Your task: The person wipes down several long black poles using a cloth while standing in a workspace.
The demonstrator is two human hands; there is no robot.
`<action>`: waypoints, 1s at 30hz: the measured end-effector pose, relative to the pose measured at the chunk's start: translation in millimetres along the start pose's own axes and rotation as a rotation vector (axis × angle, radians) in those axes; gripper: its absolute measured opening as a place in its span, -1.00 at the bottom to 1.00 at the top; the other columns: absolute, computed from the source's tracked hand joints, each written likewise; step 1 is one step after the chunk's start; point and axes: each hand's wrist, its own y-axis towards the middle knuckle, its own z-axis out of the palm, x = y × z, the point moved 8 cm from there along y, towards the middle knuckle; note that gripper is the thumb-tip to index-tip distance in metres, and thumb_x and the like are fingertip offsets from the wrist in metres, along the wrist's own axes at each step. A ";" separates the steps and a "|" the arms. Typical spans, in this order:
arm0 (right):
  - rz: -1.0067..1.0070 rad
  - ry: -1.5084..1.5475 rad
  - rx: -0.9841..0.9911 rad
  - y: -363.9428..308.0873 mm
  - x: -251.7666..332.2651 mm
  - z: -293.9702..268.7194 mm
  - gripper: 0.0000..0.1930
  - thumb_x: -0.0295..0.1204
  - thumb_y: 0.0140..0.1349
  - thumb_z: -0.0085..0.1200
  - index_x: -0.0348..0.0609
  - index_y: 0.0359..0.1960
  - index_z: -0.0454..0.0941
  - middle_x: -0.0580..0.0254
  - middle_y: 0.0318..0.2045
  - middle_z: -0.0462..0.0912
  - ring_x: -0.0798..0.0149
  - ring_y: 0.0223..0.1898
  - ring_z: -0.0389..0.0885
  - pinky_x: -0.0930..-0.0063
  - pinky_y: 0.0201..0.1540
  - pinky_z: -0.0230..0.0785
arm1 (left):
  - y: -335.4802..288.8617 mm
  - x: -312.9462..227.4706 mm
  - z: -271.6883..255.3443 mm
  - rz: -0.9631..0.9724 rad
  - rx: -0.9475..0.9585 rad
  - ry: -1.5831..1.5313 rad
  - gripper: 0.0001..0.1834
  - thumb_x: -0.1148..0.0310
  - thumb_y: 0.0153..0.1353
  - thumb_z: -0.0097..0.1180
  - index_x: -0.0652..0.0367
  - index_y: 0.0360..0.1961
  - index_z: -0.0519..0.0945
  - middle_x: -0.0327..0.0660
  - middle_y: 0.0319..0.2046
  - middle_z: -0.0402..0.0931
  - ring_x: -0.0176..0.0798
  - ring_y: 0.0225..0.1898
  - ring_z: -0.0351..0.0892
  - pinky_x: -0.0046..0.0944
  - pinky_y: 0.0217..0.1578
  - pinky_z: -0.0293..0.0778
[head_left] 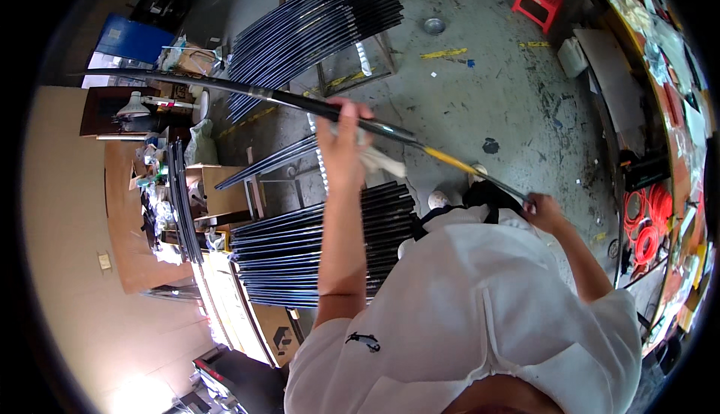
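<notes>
A long, slender black rod [247, 90] stretches across in front of me, from the far left down to the right. Toward its right end it has a yellow section [448, 160] and then a thinner dark tip. My left hand [343, 136] is closed around the thick black part, with a whitish cloth [384, 162] hanging from beneath the palm. At the thin right end, my right hand [543, 211] pinches the rod between its fingers. The cloth's part under my left hand is hidden.
Black rods [300, 35] lie side by side on a rack ahead, and more rods [300, 253] lie close at my left. A red stool [538, 3] stands at the far right. Red coiled hoses [646, 223] hang beside a cluttered bench [679, 114]. A metal bowl [433, 26] sits on the floor.
</notes>
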 end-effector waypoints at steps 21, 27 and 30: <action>-0.562 0.518 -0.121 40.2 174.1 -93.5 -0.74 -0.30 0.18 0.04 -0.24 -0.26 0.37 0.25 -0.55 0.46 0.34 -0.50 0.38 0.46 -0.36 0.28 | 42.4 18.5 79.5 -0.038 0.207 -0.026 -0.81 0.31 0.21 0.09 0.10 -0.25 0.36 -0.22 -0.43 0.47 -0.51 -0.55 0.29 -0.54 -0.67 0.14; -0.238 0.517 -0.027 49.6 149.6 -76.3 -0.70 -0.26 0.21 0.02 -0.34 -0.34 0.49 0.02 -0.54 0.51 0.16 -0.51 0.42 0.36 -0.39 0.29 | 72.8 -41.9 51.5 0.146 0.165 0.044 -0.78 0.23 0.20 0.10 0.07 -0.25 0.39 -0.28 -0.44 0.47 -0.50 -0.47 0.35 -0.53 -0.60 0.25; 0.023 0.293 -0.037 29.3 78.2 -50.9 -0.62 -0.21 0.21 0.02 -0.36 -0.53 0.48 -0.05 -0.67 0.43 0.11 -0.64 0.30 0.29 -0.49 0.22 | 112.1 -103.5 5.9 0.337 0.108 0.064 -0.81 0.24 0.24 0.04 0.13 -0.29 0.44 -0.26 -0.38 0.45 -0.53 -0.59 0.26 -0.53 -0.61 0.21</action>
